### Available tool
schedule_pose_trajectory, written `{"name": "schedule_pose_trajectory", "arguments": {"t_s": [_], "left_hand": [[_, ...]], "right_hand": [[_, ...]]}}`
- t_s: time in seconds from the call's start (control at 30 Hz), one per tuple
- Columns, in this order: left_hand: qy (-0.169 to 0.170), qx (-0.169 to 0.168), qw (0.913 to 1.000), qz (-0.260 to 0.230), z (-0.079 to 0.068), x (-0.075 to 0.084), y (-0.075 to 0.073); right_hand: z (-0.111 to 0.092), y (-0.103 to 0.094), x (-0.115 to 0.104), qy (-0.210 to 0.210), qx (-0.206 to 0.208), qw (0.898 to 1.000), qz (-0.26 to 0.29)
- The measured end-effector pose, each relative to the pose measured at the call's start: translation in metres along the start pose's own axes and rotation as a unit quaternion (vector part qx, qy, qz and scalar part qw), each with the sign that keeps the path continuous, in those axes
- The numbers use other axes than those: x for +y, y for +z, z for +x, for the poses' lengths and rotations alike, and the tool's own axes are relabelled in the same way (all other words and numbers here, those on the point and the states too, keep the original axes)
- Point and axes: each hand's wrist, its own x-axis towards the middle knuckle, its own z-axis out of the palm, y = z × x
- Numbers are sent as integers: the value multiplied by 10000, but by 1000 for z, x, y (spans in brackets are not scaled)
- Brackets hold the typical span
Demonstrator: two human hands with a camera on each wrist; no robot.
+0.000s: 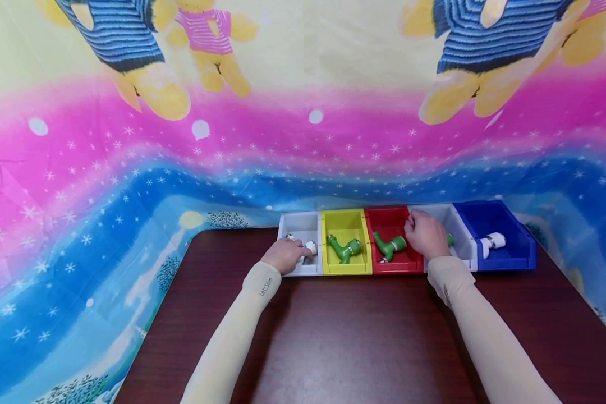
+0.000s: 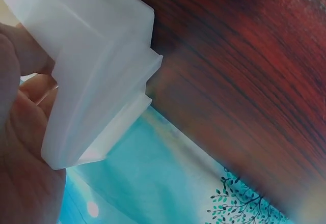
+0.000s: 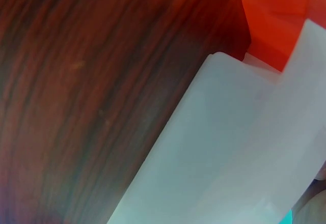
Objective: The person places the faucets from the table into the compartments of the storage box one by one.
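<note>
In the head view my left hand (image 1: 284, 256) reaches into the leftmost white bin (image 1: 300, 217), its fingers right at a white pipe fitting (image 1: 310, 247). More of that bin's contents are partly hidden by the hand. The left wrist view shows my left hand (image 2: 28, 127) behind the bin's pale wall. Over the second white bin (image 1: 450, 216), my right hand (image 1: 428, 234) has its fingers bent, fingertips by the divider with the red bin (image 1: 384, 216). I cannot tell whether it grips anything. Beneath it, a green fitting (image 1: 450, 239) shows in part.
A yellow bin (image 1: 345, 217) holds a green valve-like fitting (image 1: 344, 248); another green fitting (image 1: 390, 246) lies in the red bin. The blue bin (image 1: 485, 213) at the right end contains a white fitting (image 1: 494, 241). The bins stand along the dark wooden table's (image 1: 353, 336) back edge, before a printed curtain (image 1: 303, 140).
</note>
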Motion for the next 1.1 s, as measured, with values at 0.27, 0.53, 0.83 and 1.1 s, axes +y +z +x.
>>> {"name": "schedule_pose_trajectory", "arguments": {"t_s": [0.27,0.53,0.83,1.1], "left_hand": [[-66,-207,9997,-61,1,0,-1],[-53,-256,9996,-96,3,-1,0],[-96,-326,9993,-130,2,1,1],[7,-281,9993,-232,2,-2,-3]], "right_hand": [[-2,2,0,88,-55,9999,57],[-1,3,0,129,-82,9999,43],[-3,5,2,94,-34,9999,82],[0,3,3,152,-121,9998,71]]}}
